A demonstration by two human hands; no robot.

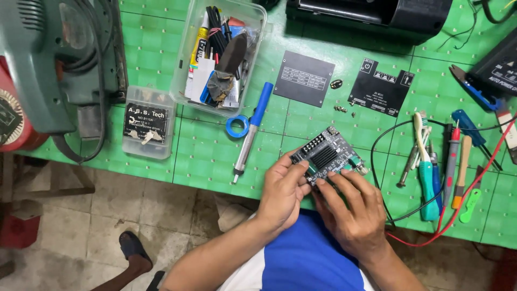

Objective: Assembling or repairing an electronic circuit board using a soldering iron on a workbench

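Observation:
A small dark circuit board (327, 153) with a black finned heat sink and several connectors is held just above the near edge of the green table (161, 43). My left hand (283, 191) grips its left side, thumb on top. My right hand (353, 207) holds its near right edge, with the fingertips on the board's front. Both forearms come up from the bottom of the view, over a blue and white shirt.
A blue-handled desoldering pump (253, 126) lies left of the board. Two black plates (303, 78) (380, 91) and small screws (341, 109) lie behind it. Screwdrivers and pliers (428, 172), red and black wires sit right. A clear bin (221, 51) of tools and a small case (146, 122) stand left.

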